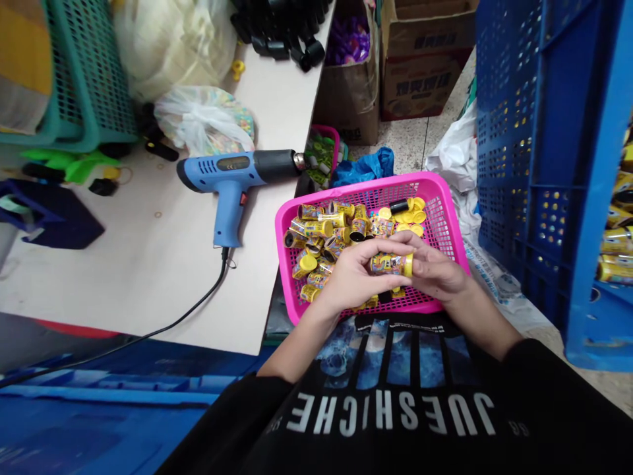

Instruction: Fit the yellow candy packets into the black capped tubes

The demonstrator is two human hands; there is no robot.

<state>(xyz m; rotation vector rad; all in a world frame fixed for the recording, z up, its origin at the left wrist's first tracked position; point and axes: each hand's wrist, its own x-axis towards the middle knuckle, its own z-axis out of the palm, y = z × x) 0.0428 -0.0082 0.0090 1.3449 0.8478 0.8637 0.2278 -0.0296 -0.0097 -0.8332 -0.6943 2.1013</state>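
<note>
My left hand is wrapped round a small printed yellow bottle, which lies sideways above a pink plastic basket. At the bottle's right end is a yellow cap, pinched by the fingers of my right hand. More small bottles of the same kind lie jumbled in the left of the basket; some show dark open ends. Loose yellow caps and a black cylinder lie at its far right. My hands hide part of the basket's contents.
On the table to the left lie a blue heat gun with a black cord and a knotted plastic bag. A tall blue crate stands on the right. Cardboard boxes stand beyond the basket.
</note>
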